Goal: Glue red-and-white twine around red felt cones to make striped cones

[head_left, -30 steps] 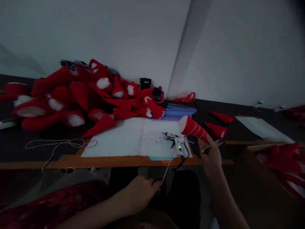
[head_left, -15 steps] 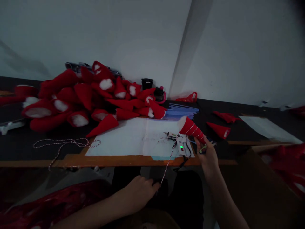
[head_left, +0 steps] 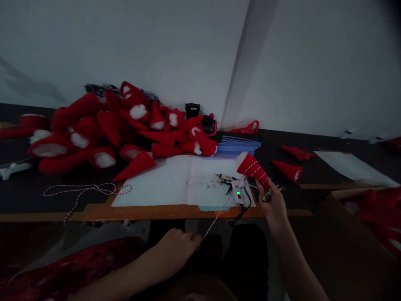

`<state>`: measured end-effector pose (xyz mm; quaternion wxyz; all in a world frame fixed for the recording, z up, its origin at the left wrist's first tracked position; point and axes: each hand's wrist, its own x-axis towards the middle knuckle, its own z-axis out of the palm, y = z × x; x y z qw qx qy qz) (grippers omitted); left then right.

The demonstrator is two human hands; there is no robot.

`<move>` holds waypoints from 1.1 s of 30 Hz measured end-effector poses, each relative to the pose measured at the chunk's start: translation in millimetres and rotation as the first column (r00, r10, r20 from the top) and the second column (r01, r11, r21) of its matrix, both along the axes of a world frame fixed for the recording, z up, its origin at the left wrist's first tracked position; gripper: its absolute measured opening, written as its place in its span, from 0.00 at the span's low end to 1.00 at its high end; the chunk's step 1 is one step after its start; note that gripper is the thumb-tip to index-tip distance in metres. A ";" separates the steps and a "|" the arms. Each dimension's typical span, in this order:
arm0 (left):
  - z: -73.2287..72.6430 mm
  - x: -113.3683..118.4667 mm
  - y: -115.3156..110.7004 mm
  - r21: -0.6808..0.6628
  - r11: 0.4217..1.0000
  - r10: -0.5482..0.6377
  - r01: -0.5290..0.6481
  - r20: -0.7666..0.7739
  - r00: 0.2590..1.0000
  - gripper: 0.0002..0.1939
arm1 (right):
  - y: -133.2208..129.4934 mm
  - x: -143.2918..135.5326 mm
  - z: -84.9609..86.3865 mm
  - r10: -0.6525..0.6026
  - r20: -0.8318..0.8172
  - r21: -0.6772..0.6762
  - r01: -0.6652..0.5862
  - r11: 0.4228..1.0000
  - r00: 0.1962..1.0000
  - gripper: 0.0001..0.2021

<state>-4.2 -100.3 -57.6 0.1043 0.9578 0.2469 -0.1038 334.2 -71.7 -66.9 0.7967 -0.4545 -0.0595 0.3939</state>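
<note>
In my right hand [head_left: 273,200] is a red stuffed felt cone [head_left: 253,168], tilted with its white-stuffed wide end up and to the left. Turns of red-and-white twisted cord [head_left: 218,213] wind around the cone. A small yellow-green and dark tool [head_left: 267,195], perhaps scissors, also sits in that hand, partly hidden by the fingers. The cord runs taut from the cone down to my left hand [head_left: 183,248], whose fingers are pinched on it below the table edge. Just left of my right hand, a white glue gun [head_left: 237,188] with a lit green light lies on the paper.
Many red stuffed cones [head_left: 87,125] are heaped at the back left. Loose cord [head_left: 90,189] lies on the dark table at left. Blue sticks [head_left: 239,144] lie behind the white paper [head_left: 159,179]. Two red pieces [head_left: 287,169] rest at right, above an open cardboard box [head_left: 341,225].
My left hand has moved a little left and up, drawing the cord to a more slanted line. The cone has shifted and turned slightly; my right hand stays nearly in place.
</note>
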 end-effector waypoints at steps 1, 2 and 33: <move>-2.8 -3.5 2.5 0.012 1.000 0.022 -0.022 0.001 1.000 0.19 | -0.6 0.4 1.0 -0.004 -0.025 -0.010 0.004 1.000 1.000 0.09; -5.9 -7.3 5.1 0.022 0.999 0.046 -0.046 0.003 0.999 0.20 | -1.2 0.7 2.2 -0.008 -0.049 -0.018 0.007 1.000 0.999 0.09; 126.9 11.0 123.6 -0.192 0.979 0.089 0.075 0.725 0.683 0.16 | -41.8 -29.7 11.4 0.325 0.558 -0.181 -0.270 0.946 0.764 0.21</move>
